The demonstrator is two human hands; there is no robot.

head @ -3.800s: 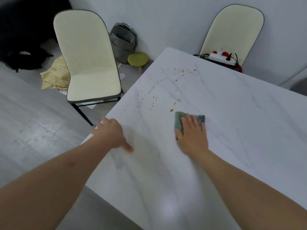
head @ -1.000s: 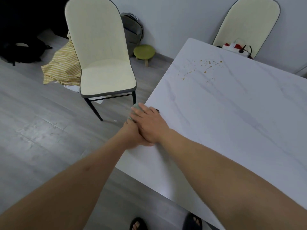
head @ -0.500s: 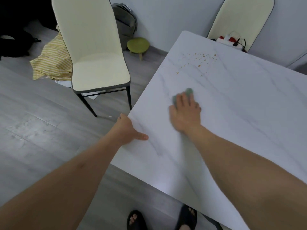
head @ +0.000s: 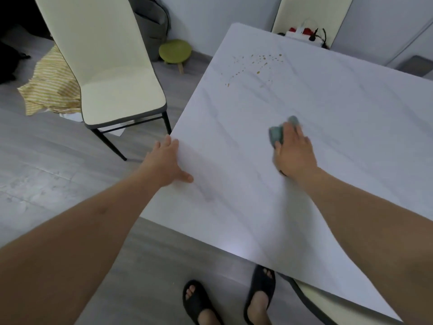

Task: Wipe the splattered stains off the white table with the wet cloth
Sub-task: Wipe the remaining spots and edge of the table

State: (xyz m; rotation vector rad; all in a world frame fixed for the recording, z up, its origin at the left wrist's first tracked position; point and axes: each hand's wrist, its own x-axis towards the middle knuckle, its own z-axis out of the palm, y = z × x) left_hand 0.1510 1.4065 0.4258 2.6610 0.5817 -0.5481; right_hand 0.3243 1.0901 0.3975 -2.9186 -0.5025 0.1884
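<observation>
Tabletop [head: 316, 207]: white, marbled; near-left corner toward the person. Stains [head: 255, 64]: brown splatter near the far-left corner, strung out roughly along the far edge and trailing toward the left edge.

Right hand [head: 294, 152]: fingers straight, flat, pressing the cloth [head: 276, 134] onto mid-tabletop. Cloth is grey-green, bunched, showing past the fingertips. Stains lie ahead and slightly left of it, well apart.

Left hand [head: 167, 163]: spread, resting on the left edge, holding nothing.

Judgement: right hand nearer; next stroke goes forward-left.
</observation>
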